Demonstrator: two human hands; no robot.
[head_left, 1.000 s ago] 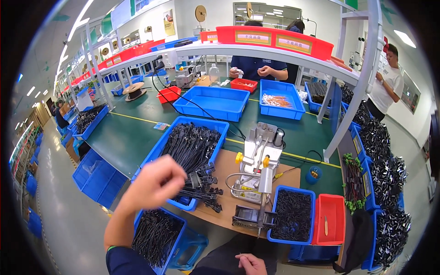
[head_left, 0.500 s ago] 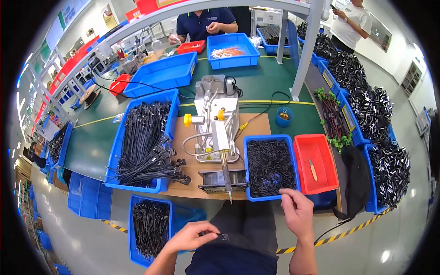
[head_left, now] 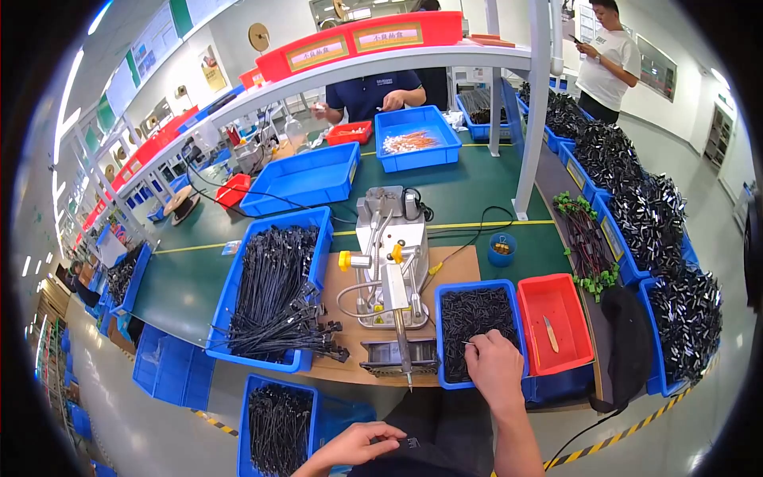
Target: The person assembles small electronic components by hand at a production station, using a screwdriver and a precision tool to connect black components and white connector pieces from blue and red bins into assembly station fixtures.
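My right hand (head_left: pixel 494 366) reaches into a blue bin (head_left: pixel 520 318) filled with small black parts (head_left: pixel 469 306). Its thumb and index finger come together at the heap, where a tiny pale bit shows; what they pinch is too small to tell. Over my lap, my left hand (head_left: pixel 358 445) is closed, with thumb and fingers pressed together. Beside its fingertips lies a small dark patch with pale marks, and I cannot tell whether it is a held part or on the clothing. A soldering machine (head_left: pixel 391 270) stands ahead, its slim iron (head_left: pixel 404 350) pointing down at the table edge.
Black cables fill a blue bin (head_left: pixel 324 262) on the left and a lower blue bin (head_left: pixel 314 421). A red tray (head_left: pixel 563 350) holds a small pointed tool (head_left: pixel 551 334). Bins of black parts (head_left: pixel 679 310) line the right. Two people are across the table and at back right.
My right hand has moved from the near edge of the parts bin into its heap. My left hand stays low over my lap. The view has tilted up, so the scene sits lower.
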